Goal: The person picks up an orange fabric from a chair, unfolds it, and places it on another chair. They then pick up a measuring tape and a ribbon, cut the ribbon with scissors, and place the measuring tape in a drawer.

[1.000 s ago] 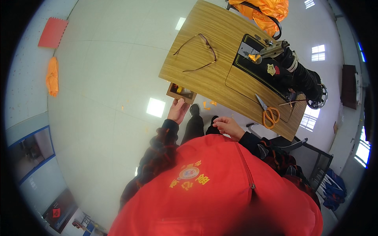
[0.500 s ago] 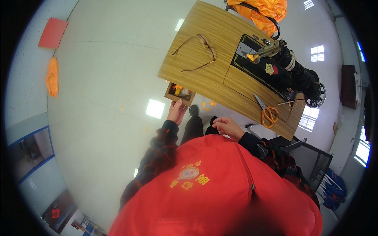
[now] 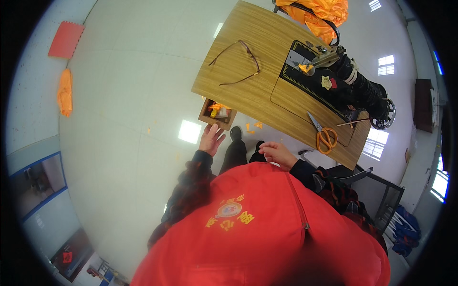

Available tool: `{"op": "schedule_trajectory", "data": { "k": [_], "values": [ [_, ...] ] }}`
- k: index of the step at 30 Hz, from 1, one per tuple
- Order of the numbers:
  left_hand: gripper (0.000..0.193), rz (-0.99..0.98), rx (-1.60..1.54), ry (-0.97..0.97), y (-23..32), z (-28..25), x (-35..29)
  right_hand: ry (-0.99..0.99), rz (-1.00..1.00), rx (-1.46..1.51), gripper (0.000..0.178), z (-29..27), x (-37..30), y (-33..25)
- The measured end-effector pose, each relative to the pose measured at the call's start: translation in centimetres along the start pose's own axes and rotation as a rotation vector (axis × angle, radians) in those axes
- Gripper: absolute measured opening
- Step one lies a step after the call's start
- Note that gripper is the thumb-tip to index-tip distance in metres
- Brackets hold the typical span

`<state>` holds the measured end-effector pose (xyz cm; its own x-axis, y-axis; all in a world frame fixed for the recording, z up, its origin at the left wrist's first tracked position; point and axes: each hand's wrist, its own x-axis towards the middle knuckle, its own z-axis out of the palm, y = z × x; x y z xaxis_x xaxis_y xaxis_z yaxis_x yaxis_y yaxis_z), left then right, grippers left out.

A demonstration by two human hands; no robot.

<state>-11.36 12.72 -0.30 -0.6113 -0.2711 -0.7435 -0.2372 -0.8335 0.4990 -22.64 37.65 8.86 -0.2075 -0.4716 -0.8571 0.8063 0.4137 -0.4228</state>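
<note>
A small wooden drawer (image 3: 228,122) is pulled out under the left front edge of the sewing table. Orange scraps (image 3: 218,106) and a small yellow item (image 3: 214,113) lie inside it. My left hand (image 3: 211,140) is at the drawer's front, fingers spread and the tips against or very close to the wood. Over my lap, short of the table edge, hovers my right hand (image 3: 278,155); its fingers are loosely bent and nothing shows in them. Orange-handled scissors (image 3: 326,139) rest on the tabletop beyond it.
The wood-grain table (image 3: 238,28) carries a black sewing machine (image 3: 353,88) and eyeglasses (image 3: 257,64). Orange cloth (image 3: 319,16) is heaped behind it. Orange scraps (image 3: 257,125) lie on the floor below, near my shoes. A dark-framed stand (image 3: 389,195) is at the right.
My left hand has loosened from the drawer front, drawn back slightly and spread its fingers. The drawer appears slightly farther out. My right hand has hardly moved.
</note>
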Motion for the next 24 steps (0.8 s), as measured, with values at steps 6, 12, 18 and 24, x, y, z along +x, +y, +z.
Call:
{"op": "schedule_trajectory", "data": {
  "k": [6, 12, 18, 24],
  "values": [
    [0.077, 0.114, 0.225, 0.25, 1.3, 0.1, -0.6, -0.031, 0.0, -0.02, 0.015, 0.0, -0.3, -0.4],
    [0.059, 0.784, 1.048, 0.504, 3.6, 1.7, -0.2, 0.011, -0.046, 0.003, 0.023, 0.3, -0.4, -0.5],
    [0.065, 0.919, 1.165, 0.48, 4.2, 3.3, 0.9, 0.029, 0.016, 0.04, 0.028, 0.1, -0.9, -0.5],
    [0.059, -0.152, 0.0, 0.272, 2.5, 2.7, 1.1, 0.058, -0.023, 0.043, 0.028, -0.5, -1.4, -0.4]
  ]
}}
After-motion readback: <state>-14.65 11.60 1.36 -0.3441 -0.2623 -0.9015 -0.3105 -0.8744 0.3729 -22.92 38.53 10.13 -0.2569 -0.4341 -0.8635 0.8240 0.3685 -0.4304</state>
